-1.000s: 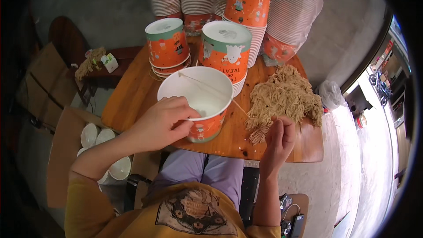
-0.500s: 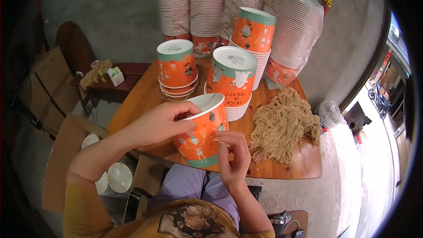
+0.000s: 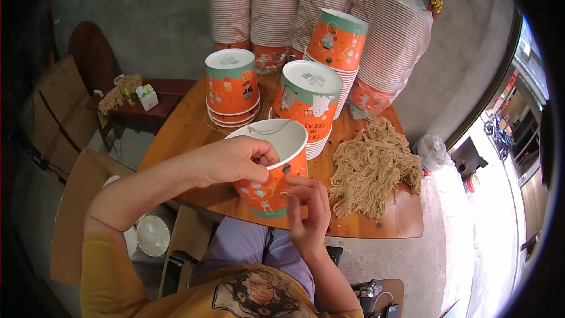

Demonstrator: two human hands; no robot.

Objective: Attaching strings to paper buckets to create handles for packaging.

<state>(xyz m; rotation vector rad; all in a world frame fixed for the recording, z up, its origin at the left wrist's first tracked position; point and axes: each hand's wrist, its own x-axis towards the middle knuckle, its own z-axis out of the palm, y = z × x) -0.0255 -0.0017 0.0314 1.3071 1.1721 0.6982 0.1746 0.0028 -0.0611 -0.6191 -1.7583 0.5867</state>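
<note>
Near the front edge of the wooden table (image 3: 176,141), the left hand (image 3: 241,160) pinches the rim of the orange bucket (image 3: 268,199), fingertips partly hidden, while the right hand (image 3: 308,212) curls loosely beside it, any grip on the cord (image 3: 271,132) impossible to tell.

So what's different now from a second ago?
The right hand moved left, from beside the tan cord pile to the outer side of the orange bucket. The string, stretched across the bucket toward that hand before, now curves inside it. The left hand still holds the bucket's rim; the cord pile and upside-down bucket stacks stayed put.
</note>
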